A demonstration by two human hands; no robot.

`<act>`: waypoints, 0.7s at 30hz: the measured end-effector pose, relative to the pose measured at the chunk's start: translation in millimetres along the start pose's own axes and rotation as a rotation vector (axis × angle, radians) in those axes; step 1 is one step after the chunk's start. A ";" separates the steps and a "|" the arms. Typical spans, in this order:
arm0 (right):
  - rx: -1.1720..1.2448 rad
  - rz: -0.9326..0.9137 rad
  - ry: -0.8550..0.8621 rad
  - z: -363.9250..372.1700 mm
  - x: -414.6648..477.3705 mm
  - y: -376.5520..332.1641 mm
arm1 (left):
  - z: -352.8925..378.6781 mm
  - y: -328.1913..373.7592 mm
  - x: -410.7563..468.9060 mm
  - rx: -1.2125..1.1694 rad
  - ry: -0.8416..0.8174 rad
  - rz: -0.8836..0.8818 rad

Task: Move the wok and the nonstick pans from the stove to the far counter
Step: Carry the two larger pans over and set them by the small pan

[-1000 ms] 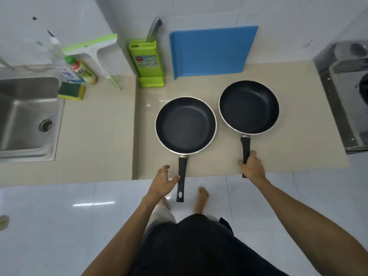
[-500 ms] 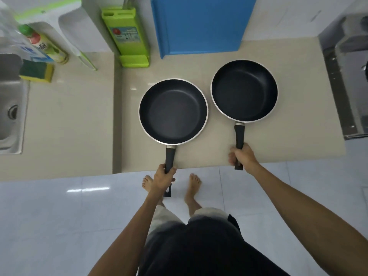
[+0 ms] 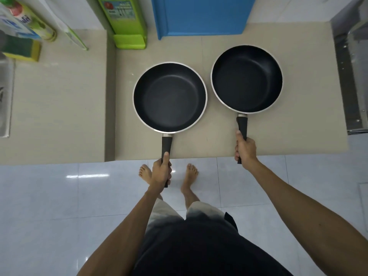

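Single head view, steeply downward, close above counter (image 3: 59, 108) edge.

left hand (image 3: 161, 172) grips left pan (image 3: 169, 97) handle — right hand (image 3: 245, 150) grips right pan (image 3: 246, 79)

Lighting is even and somewhat dim, with a cool cast. My floor (image 3: 59, 196) carries one bright glare streak left of my feet. Shadows on the counter (image 3: 59, 108) are soft. Edges bend from wide-angle distortion; corners blur slightly.
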State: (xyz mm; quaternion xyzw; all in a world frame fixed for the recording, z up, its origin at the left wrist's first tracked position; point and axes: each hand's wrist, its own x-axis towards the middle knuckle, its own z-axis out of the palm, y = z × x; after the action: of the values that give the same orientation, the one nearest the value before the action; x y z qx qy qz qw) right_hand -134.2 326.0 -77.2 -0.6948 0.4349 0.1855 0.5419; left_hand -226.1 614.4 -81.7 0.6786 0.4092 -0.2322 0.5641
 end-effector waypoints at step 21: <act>-0.127 -0.042 0.006 -29.6 -101.1 -50.4 | -80.3 62.4 -58.1 0.082 -0.039 0.047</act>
State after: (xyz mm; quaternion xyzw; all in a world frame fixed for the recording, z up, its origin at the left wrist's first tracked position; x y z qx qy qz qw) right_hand -155.8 341.5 36.5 -0.7373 0.4093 0.1992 0.4992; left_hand -219.2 672.3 19.9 0.7058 0.3725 -0.2485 0.5489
